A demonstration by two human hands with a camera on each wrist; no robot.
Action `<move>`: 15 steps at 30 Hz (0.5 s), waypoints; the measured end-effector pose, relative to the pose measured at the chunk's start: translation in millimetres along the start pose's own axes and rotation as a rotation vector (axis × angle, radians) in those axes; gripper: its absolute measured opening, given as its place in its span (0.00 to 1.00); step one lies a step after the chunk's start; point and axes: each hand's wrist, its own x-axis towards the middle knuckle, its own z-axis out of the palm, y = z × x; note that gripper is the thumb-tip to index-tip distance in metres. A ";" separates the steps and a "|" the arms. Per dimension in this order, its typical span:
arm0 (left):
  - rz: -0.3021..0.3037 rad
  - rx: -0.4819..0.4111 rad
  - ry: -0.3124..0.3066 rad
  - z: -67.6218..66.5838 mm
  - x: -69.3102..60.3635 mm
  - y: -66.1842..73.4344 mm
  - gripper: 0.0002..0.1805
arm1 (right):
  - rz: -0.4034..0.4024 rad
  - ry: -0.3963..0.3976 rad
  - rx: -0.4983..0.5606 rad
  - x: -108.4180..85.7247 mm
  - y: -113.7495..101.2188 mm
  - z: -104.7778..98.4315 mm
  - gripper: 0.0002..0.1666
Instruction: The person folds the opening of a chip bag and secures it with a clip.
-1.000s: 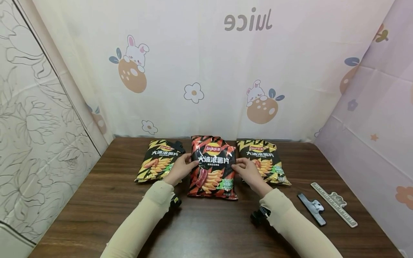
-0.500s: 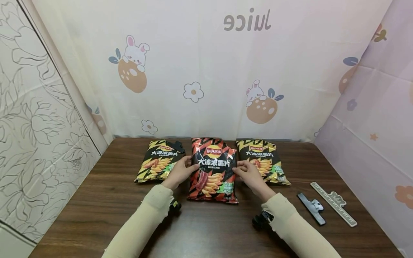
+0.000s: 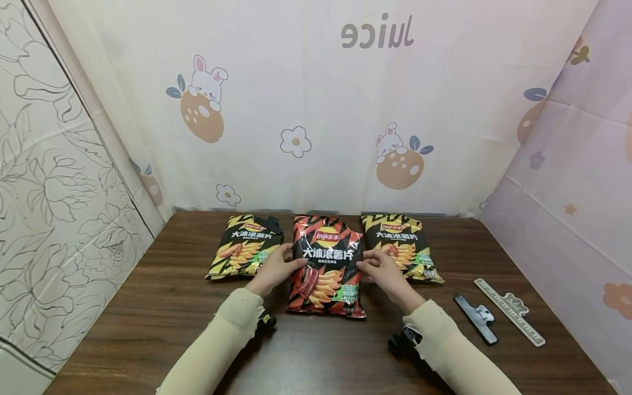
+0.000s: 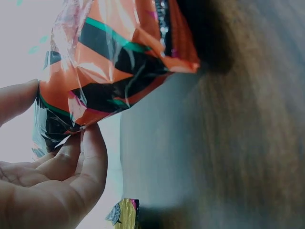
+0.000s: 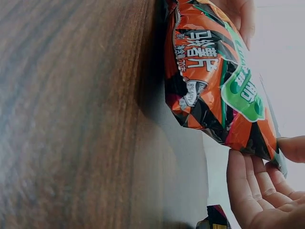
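A red and black potato chip bag (image 3: 326, 269) is in the middle of the table, its printed front facing me. My left hand (image 3: 272, 269) grips its left edge, thumb in front and fingers at the side and behind. At the right edge my right hand (image 3: 387, 274) pinches it the same way. Both wrist views show thumb and fingers on the crinkled wrapper; whether the bag's lower end touches the wood I cannot tell. Behind my left hand lies a yellow and black chip bag (image 3: 239, 249) with a black clip (image 3: 268, 224) at its top corner.
Another yellow and black chip bag (image 3: 402, 247) lies behind my right hand. On the right of the brown table (image 3: 316, 356) are a grey bag clip (image 3: 477, 319) and a longer pale clip (image 3: 511, 311). A printed curtain (image 3: 306, 99) hangs along the back edge.
Both hands have drawn the red chip bag a little toward me, down in the head view. The two yellow bags and the loose clips lie as before.
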 end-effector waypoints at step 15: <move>0.017 -0.027 -0.034 1.8 -9.4 -1.4 0.33 | 0.013 -0.001 0.012 -8.4 0.0 0.4 0.20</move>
